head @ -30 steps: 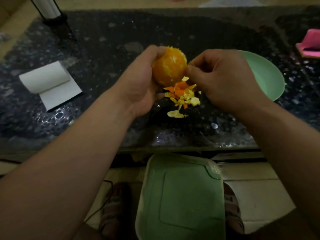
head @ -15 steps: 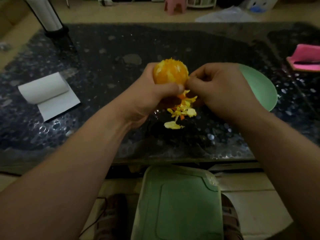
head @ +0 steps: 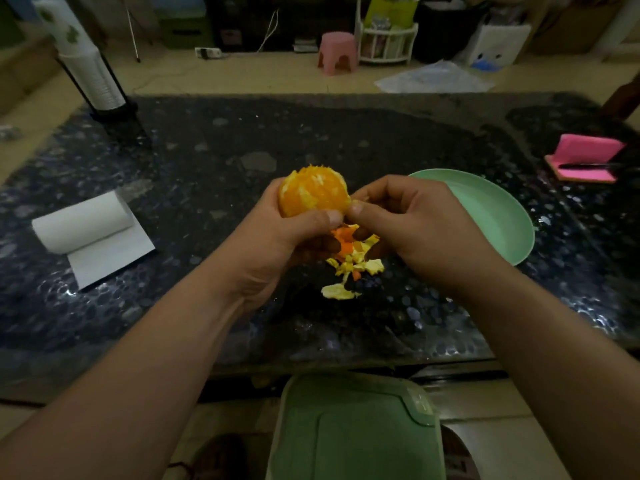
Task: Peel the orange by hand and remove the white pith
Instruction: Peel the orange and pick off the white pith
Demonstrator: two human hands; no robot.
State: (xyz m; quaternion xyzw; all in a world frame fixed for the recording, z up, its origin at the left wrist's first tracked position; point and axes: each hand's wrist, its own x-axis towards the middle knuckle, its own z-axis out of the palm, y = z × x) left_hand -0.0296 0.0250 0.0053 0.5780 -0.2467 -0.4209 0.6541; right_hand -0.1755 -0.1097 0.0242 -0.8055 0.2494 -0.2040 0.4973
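The orange [head: 311, 192] sits in my left hand [head: 273, 247], held up above the middle of the table [head: 214, 150]. Most of its skin is off and the flesh shows patchy with pale pith. My left thumb [head: 320, 216] lies curled across its near side, and the rest of that hand's fingers wrap behind and under it, mostly hidden by the fruit. My right hand [head: 419, 226] is just beside it on the right. Its thumb and forefinger [head: 363, 199] are closed together against the orange's right flank and pinch a pale scrap [head: 356, 203] there. I cannot tell whether that scrap is attached to the fruit or free. The other right fingers are curled into the palm. Directly below my hands a pile of peel scraps [head: 356, 265], orange and yellowish white, lies on the tabletop, with one larger pale piece nearest me. A green plate [head: 498, 209] rests to the right of the pile, partly behind my right hand. A paper towel roll [head: 83, 223] with a loose sheet lies toward the left edge. A folded pink item [head: 585, 157] sits near the right edge. A stack of paper cups [head: 93, 81] in a stand occupies the far left corner. A green lidded bin [head: 353, 431] stands on the floor below the near edge, between my forearms.
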